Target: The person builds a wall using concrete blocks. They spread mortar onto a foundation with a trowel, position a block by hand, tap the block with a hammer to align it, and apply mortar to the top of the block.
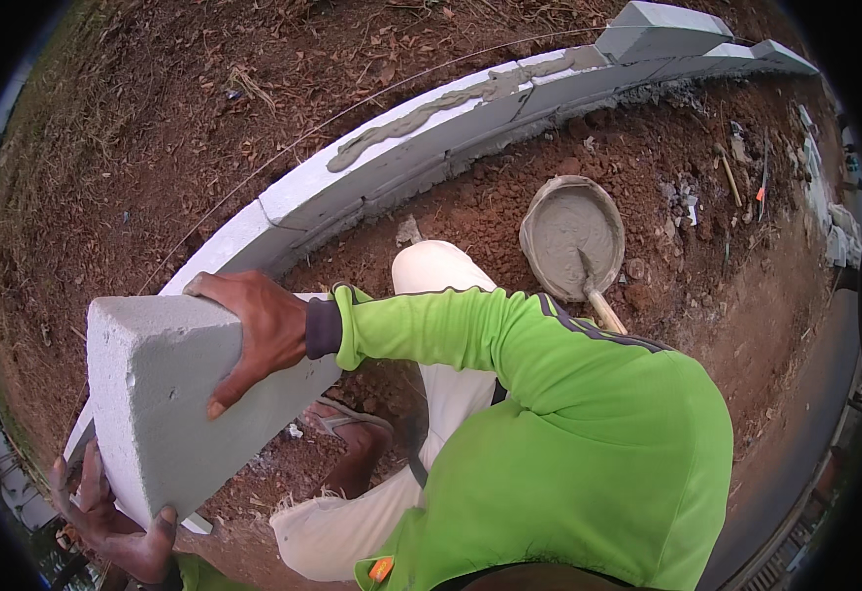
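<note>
No legible text or numbers.

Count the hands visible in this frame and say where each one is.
2: the right hand over the upper edge of the white block, and the left hand at its lower-left end. No others show.

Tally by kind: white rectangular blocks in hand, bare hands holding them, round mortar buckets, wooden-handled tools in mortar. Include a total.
White rectangular block: 1
Bare hands (left hand, right hand): 2
Round mortar bucket: 1
Wooden-handled tool: 1
Total: 5
</note>
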`<state>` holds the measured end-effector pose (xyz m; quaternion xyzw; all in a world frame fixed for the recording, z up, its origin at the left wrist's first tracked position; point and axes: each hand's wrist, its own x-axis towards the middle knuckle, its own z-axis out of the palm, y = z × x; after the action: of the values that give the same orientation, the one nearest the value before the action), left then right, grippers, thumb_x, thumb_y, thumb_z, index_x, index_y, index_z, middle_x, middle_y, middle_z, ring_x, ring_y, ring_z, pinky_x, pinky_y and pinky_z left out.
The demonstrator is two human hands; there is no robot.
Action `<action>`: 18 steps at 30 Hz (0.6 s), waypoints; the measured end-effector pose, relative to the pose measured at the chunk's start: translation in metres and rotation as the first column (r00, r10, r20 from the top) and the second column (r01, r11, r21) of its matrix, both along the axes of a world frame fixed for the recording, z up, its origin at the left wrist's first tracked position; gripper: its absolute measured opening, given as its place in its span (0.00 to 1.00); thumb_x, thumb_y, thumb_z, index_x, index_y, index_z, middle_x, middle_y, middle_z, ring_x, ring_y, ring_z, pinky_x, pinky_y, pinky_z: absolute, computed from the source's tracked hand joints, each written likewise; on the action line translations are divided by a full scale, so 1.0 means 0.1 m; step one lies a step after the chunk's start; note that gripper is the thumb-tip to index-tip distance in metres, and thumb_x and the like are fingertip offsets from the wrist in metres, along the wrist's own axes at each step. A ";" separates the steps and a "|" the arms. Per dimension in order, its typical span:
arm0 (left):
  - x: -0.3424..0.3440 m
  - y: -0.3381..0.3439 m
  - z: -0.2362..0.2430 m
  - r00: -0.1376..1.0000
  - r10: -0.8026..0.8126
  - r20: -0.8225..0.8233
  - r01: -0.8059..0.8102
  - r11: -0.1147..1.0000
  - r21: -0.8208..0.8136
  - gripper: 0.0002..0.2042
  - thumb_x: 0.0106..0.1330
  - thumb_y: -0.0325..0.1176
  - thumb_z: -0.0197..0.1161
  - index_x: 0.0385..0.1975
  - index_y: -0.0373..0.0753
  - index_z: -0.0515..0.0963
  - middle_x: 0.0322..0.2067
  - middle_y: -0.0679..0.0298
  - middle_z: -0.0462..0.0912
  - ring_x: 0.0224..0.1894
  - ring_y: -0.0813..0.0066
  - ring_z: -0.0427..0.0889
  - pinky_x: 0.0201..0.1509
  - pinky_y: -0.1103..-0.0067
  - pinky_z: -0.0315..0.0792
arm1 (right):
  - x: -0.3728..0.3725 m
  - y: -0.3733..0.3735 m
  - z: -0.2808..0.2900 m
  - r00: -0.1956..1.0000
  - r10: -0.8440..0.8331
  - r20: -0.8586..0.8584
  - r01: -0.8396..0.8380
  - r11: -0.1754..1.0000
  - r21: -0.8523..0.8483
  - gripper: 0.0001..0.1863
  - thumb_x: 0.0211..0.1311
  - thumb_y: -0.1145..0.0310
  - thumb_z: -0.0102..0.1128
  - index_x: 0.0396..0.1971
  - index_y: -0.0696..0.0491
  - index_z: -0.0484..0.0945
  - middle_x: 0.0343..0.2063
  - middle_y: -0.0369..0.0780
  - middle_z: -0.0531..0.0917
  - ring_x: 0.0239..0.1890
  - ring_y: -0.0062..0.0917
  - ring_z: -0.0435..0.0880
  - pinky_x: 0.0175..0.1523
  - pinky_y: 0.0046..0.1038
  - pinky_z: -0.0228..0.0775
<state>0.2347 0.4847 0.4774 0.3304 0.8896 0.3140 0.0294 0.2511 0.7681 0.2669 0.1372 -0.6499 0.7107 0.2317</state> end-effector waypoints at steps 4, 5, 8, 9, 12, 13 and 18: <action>0.04 0.24 -0.43 0.998 0.053 0.046 -0.057 0.995 0.085 0.56 0.51 0.50 0.78 0.76 0.32 0.53 0.66 0.47 0.71 0.68 0.52 0.73 0.73 0.60 0.65 | 0.02 0.15 -0.27 0.995 -0.076 -0.070 0.078 0.996 0.039 0.55 0.26 0.38 0.89 0.49 0.64 0.75 0.38 0.48 0.85 0.42 0.38 0.87 0.49 0.37 0.80; 0.06 0.30 -0.45 0.995 0.069 0.069 -0.077 0.990 0.122 0.56 0.52 0.51 0.78 0.76 0.32 0.53 0.67 0.47 0.70 0.69 0.53 0.72 0.74 0.60 0.64 | 0.01 0.19 -0.33 0.999 -0.033 -0.020 0.033 0.999 0.016 0.55 0.27 0.37 0.88 0.50 0.64 0.75 0.39 0.49 0.85 0.43 0.38 0.87 0.50 0.38 0.80; 0.16 0.43 -0.45 0.996 0.083 0.021 -0.085 0.983 0.163 0.59 0.52 0.53 0.78 0.78 0.33 0.48 0.70 0.46 0.67 0.71 0.51 0.68 0.75 0.58 0.62 | 0.06 0.30 -0.23 0.991 0.106 0.078 -0.103 0.994 -0.048 0.55 0.31 0.35 0.86 0.52 0.64 0.75 0.41 0.52 0.86 0.46 0.41 0.88 0.55 0.39 0.79; 0.15 0.52 -0.49 0.998 0.070 0.003 -0.069 0.972 0.223 0.59 0.53 0.54 0.78 0.78 0.33 0.47 0.70 0.46 0.67 0.72 0.51 0.68 0.75 0.57 0.61 | 0.06 0.34 -0.19 0.987 0.145 0.073 -0.140 0.988 -0.071 0.55 0.33 0.35 0.85 0.53 0.64 0.75 0.42 0.53 0.86 0.47 0.41 0.88 0.57 0.39 0.79; 0.01 0.22 -0.89 0.980 0.046 -0.192 -0.001 0.974 0.226 0.58 0.55 0.61 0.71 0.79 0.35 0.46 0.70 0.45 0.65 0.69 0.50 0.70 0.72 0.55 0.64 | -0.05 0.25 -0.28 1.000 0.022 -0.002 -0.022 1.000 0.002 0.56 0.35 0.34 0.83 0.57 0.65 0.75 0.47 0.55 0.85 0.50 0.42 0.87 0.59 0.39 0.77; 0.03 0.21 -1.05 0.973 0.107 -0.203 -0.050 0.963 0.264 0.57 0.56 0.60 0.70 0.79 0.35 0.47 0.69 0.44 0.64 0.67 0.50 0.72 0.69 0.55 0.67 | -0.07 0.16 -0.35 0.998 -0.048 -0.031 0.050 0.997 0.053 0.57 0.35 0.34 0.83 0.58 0.65 0.75 0.48 0.55 0.84 0.50 0.42 0.86 0.60 0.39 0.76; -0.07 0.38 -1.40 0.982 0.139 -0.124 -0.048 0.832 0.552 0.45 0.61 0.47 0.66 0.75 0.33 0.55 0.66 0.45 0.65 0.65 0.49 0.71 0.68 0.55 0.66 | 0.25 0.22 -0.32 0.955 -0.297 -0.029 0.294 0.922 0.250 0.45 0.58 0.39 0.70 0.60 0.65 0.76 0.48 0.55 0.85 0.51 0.48 0.86 0.61 0.42 0.75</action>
<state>0.2278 0.5231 0.3379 0.3048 0.7775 0.5285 -0.1527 0.2763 0.7901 0.2347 0.0626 -0.7490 0.5802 0.3138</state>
